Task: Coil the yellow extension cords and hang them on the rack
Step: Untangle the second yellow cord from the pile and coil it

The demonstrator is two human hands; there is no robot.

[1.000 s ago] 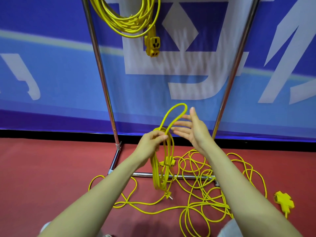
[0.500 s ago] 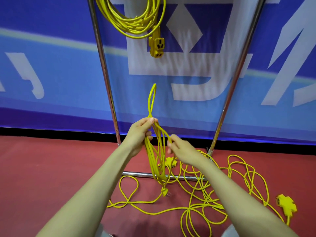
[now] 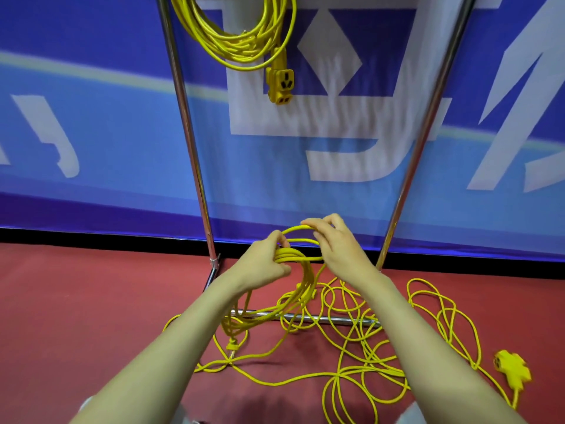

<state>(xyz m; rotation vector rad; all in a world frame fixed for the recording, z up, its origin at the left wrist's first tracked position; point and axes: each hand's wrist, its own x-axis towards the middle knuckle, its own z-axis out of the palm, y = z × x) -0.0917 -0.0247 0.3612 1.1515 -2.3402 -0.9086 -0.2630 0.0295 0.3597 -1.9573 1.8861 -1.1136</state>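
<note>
My left hand (image 3: 265,266) grips the top of a bundle of yellow cord loops (image 3: 301,289) that hangs down toward the floor, its plug end (image 3: 232,344) dangling low. My right hand (image 3: 337,244) pinches a fresh loop of the same cord just above the bundle and lays it against my left hand. The loose part of the cord (image 3: 360,341) lies tangled on the red floor, ending in a yellow socket block (image 3: 513,367) at the right. A finished yellow coil (image 3: 241,35) with its socket (image 3: 280,82) hangs at the top of the metal rack (image 3: 186,133).
The rack's two chrome uprights (image 3: 425,133) frame the hands, and its base bar (image 3: 321,318) lies on the red floor under the tangle. A blue and white banner (image 3: 91,133) stands right behind the rack.
My right hand, which held the cord low half a second ago, has come up with a new loop and brought it to my left hand. The bundle has swung left.
</note>
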